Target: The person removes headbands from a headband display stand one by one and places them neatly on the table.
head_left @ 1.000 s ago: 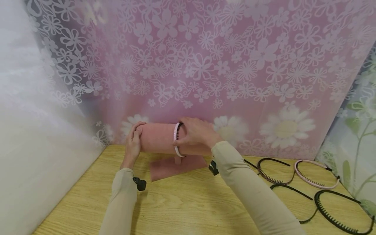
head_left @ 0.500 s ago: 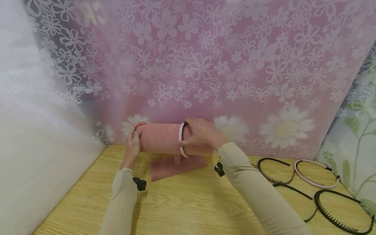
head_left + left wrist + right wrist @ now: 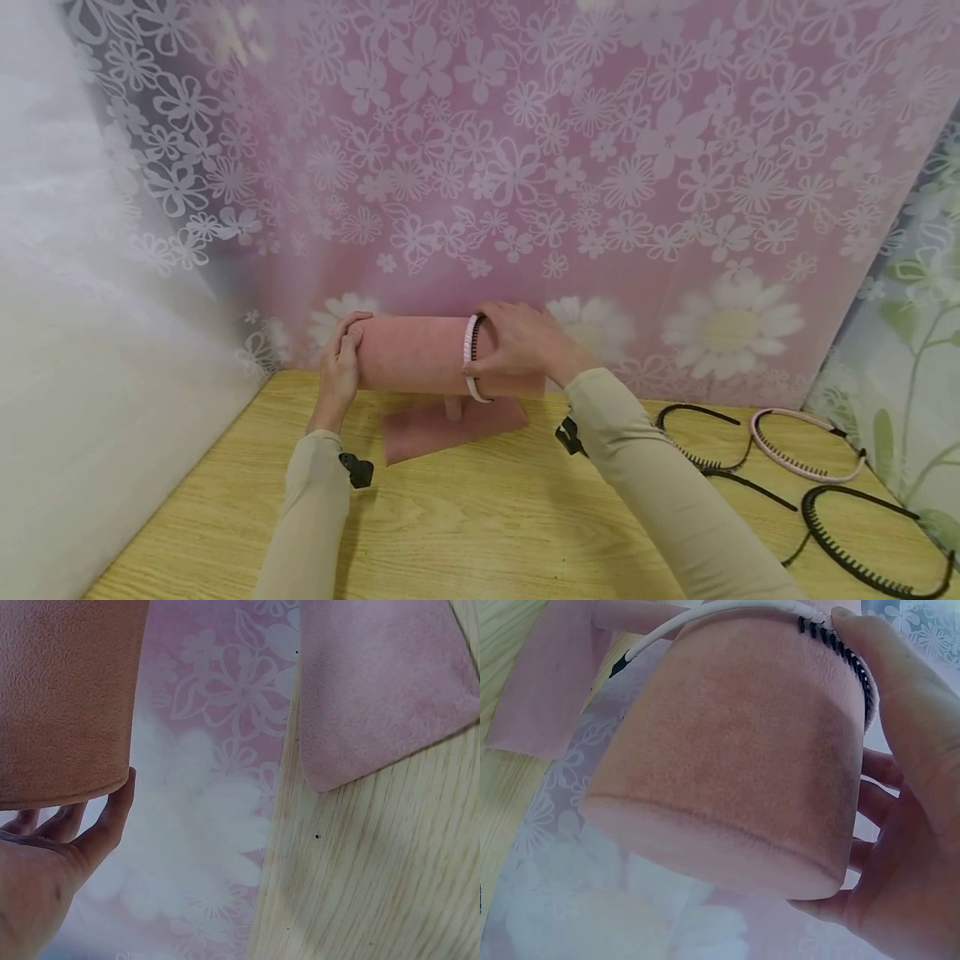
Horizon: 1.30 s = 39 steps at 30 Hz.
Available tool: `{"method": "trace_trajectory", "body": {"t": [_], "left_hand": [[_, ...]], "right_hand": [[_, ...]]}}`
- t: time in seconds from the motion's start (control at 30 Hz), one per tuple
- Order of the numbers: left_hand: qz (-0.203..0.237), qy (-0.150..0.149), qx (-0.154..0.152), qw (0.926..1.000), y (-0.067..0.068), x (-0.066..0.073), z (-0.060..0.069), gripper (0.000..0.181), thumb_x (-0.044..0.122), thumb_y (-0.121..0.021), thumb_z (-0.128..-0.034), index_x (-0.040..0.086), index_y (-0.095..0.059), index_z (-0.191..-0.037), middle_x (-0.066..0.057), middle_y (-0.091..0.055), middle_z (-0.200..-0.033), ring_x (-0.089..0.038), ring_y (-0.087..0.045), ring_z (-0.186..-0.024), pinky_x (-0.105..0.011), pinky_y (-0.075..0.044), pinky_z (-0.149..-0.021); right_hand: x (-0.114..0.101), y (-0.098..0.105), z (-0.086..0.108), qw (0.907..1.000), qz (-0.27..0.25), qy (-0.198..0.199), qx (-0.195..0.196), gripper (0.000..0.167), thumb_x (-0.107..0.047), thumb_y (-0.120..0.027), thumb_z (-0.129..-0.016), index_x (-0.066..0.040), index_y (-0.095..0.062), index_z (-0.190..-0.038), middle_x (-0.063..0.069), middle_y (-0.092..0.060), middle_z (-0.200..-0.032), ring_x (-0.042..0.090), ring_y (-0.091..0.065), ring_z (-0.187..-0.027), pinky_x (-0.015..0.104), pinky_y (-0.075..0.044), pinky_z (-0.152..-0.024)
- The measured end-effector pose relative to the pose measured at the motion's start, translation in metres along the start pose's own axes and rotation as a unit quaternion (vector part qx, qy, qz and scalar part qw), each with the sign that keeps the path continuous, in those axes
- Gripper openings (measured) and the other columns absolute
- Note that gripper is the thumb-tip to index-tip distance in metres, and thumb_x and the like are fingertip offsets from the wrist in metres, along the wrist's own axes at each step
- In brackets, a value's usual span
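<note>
A pink velvety headband stand [image 3: 412, 354], a horizontal padded roll on a short post and flat base [image 3: 450, 425], stands against the backdrop. My left hand [image 3: 339, 367] grips the roll's left end; in the left wrist view its fingers [image 3: 112, 817] curl up against the edge. Round the roll, right of its middle, sits a pale pink toothed headband [image 3: 470, 350]. My right hand [image 3: 521, 337] holds this headband, thumb on its front. In the right wrist view the headband's dark tip [image 3: 619, 666] stands free below the roll, and several right fingers lie partly hidden behind the roll.
On the wooden table [image 3: 465, 533] at the right lie several toothed headbands: a pink one [image 3: 810, 473], a black one [image 3: 855, 567], a dark patterned one [image 3: 701, 461] and a thin dark one partly behind my right sleeve [image 3: 675, 500]. A floral curtain [image 3: 480, 167] backs the table.
My right hand has slid the pale pink headband rightward along the roll, more slowly in the last half second. My left hand and the stand have stayed put.
</note>
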<state>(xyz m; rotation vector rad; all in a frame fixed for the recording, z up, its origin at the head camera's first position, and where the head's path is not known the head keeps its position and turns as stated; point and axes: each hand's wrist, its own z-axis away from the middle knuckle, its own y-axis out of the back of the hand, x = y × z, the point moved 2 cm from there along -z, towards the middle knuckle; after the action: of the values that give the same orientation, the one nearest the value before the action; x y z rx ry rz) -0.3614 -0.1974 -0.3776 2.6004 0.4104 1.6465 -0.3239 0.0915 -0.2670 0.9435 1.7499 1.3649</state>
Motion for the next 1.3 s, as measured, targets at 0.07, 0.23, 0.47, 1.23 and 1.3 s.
{"method": "trace_trajectory", "body": {"t": [0.07, 0.23, 0.47, 1.23, 1.3], "left_hand": [[0.002, -0.001, 0.001, 1.0000, 0.000, -0.001, 0.000, 0.046, 0.048, -0.037, -0.1088, 0.024, -0.056, -0.144, -0.002, -0.055, -0.148, -0.028, -0.057, -0.125, -0.052, -0.042, -0.107], [0.004, 0.001, 0.001, 1.0000, 0.000, -0.002, -0.001, 0.043, 0.045, -0.037, -0.1094, 0.027, -0.057, -0.143, -0.001, -0.055, -0.148, -0.028, -0.056, -0.126, -0.050, -0.041, -0.108], [0.013, 0.007, 0.000, 0.9999, 0.000, 0.000, 0.000, 0.042, 0.040, -0.037, -0.1102, 0.026, -0.056, -0.145, -0.002, -0.053, -0.151, -0.027, -0.054, -0.128, -0.049, -0.040, -0.109], [0.007, 0.025, -0.014, 0.9996, 0.000, 0.033, 0.011, 0.043, 0.031, -0.035, -0.1106, 0.015, -0.055, -0.145, -0.010, -0.052, -0.152, -0.031, -0.055, -0.126, -0.048, -0.042, -0.106], [0.001, 0.026, -0.014, 0.9996, 0.000, 0.038, 0.014, 0.044, 0.031, -0.034, -0.1106, 0.015, -0.055, -0.145, -0.011, -0.052, -0.152, -0.030, -0.055, -0.126, -0.048, -0.042, -0.105]], "right_hand": [[0.001, 0.000, 0.001, 1.0000, 0.000, -0.004, -0.004, 0.090, -0.069, -0.077, -0.075, -0.017, -0.051, -0.144, 0.005, -0.061, -0.142, 0.033, -0.058, -0.128, 0.052, -0.048, -0.105], [0.003, 0.001, 0.004, 1.0000, 0.001, -0.007, -0.006, 0.092, -0.069, -0.077, -0.075, -0.017, -0.049, -0.146, 0.006, -0.059, -0.145, 0.033, -0.056, -0.132, 0.054, -0.047, -0.106], [0.009, 0.002, 0.008, 0.9999, -0.005, -0.011, -0.008, 0.096, -0.069, -0.077, -0.076, -0.017, -0.046, -0.150, 0.008, -0.055, -0.150, 0.035, -0.053, -0.135, 0.058, -0.047, -0.103], [0.027, -0.001, 0.021, 0.9990, -0.042, -0.004, 0.012, 0.094, -0.065, -0.080, -0.075, -0.014, -0.048, -0.147, 0.008, -0.056, -0.148, 0.034, -0.051, -0.137, 0.053, -0.043, -0.112], [0.028, 0.000, 0.023, 0.9989, -0.044, -0.004, 0.015, 0.094, -0.064, -0.080, -0.074, -0.014, -0.048, -0.147, 0.009, -0.056, -0.147, 0.034, -0.052, -0.137, 0.053, -0.044, -0.111]]}}
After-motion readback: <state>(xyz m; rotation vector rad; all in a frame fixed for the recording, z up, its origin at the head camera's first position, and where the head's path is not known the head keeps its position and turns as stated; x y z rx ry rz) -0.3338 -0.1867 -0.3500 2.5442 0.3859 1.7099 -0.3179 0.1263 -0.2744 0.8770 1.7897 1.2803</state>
